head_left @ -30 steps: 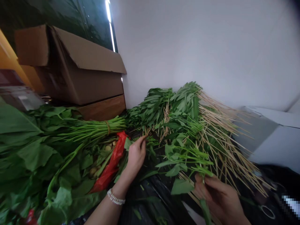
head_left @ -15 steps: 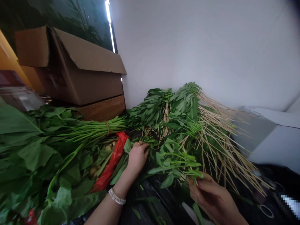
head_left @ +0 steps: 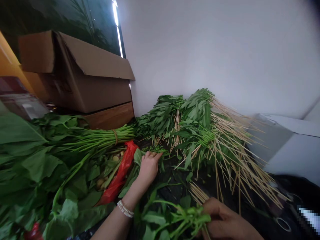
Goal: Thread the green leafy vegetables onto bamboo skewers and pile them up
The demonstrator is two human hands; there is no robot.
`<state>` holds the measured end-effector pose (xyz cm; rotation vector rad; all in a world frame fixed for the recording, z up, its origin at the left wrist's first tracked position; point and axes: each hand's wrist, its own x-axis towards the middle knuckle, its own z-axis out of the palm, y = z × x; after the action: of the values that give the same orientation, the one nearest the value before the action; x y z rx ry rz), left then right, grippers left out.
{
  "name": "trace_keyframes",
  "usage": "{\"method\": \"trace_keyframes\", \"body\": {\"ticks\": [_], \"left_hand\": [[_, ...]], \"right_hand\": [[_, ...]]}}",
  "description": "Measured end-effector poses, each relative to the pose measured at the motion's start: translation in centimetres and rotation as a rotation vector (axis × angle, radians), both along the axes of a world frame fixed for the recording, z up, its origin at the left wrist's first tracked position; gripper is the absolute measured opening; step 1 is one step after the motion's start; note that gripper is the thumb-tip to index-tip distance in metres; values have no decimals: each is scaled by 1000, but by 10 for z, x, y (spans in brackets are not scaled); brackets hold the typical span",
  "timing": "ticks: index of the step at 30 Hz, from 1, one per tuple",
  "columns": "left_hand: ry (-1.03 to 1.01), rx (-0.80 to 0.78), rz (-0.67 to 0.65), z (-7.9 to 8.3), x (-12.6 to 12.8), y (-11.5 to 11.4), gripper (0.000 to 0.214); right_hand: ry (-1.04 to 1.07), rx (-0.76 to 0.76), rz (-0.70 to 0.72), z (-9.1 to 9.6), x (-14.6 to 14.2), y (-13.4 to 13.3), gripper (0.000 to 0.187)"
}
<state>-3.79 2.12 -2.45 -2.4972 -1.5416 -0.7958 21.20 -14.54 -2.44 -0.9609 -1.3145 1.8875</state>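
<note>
At the bottom, just right of centre, our right hand [head_left: 220, 218] pinches the cut ends of a leafy green bunch [head_left: 185, 216] between thumb and fingers, its leaves spreading leftward. Thin sticks [head_left: 198, 192] poke out beyond that hand; we cannot tell whether it grips them. A little farther off, our left hand [head_left: 148, 165], a beaded bracelet [head_left: 125, 209] on its wrist, reaches over some short green stems [head_left: 156, 149], fingers bent; we cannot tell whether they close on any. Left of it lie a red plastic bag [head_left: 120, 180] and broad leaves [head_left: 37, 166]. Beyond, we see heaped greens [head_left: 197, 106] with pale sticks [head_left: 240, 156] fanning rightward, an open cardboard box [head_left: 100, 90] at left, and a plain wall [head_left: 212, 43].
</note>
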Motion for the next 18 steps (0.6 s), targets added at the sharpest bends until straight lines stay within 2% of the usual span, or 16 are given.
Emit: {"method": "trace_keyframes", "body": {"ticks": [4, 7, 12, 16, 18], "left_hand": [[-55, 16, 8, 2, -1, 0, 21], [-157, 93, -16, 6, -2, 1, 17], [-292, 256, -104, 16, 1, -6, 25], [-310, 233, -207, 20, 6, -11, 30], [-291, 232, -217, 19, 8, -11, 31]], "right_hand": [[-87, -10, 51, 5, -14, 10, 38], [-114, -2, 77, 5, -23, 18, 38], [-69, 62, -90, -4, -31, 27, 46], [-101, 90, -170, -2, -34, 29, 37], [-116, 87, -183, 1, -35, 29, 33]]}}
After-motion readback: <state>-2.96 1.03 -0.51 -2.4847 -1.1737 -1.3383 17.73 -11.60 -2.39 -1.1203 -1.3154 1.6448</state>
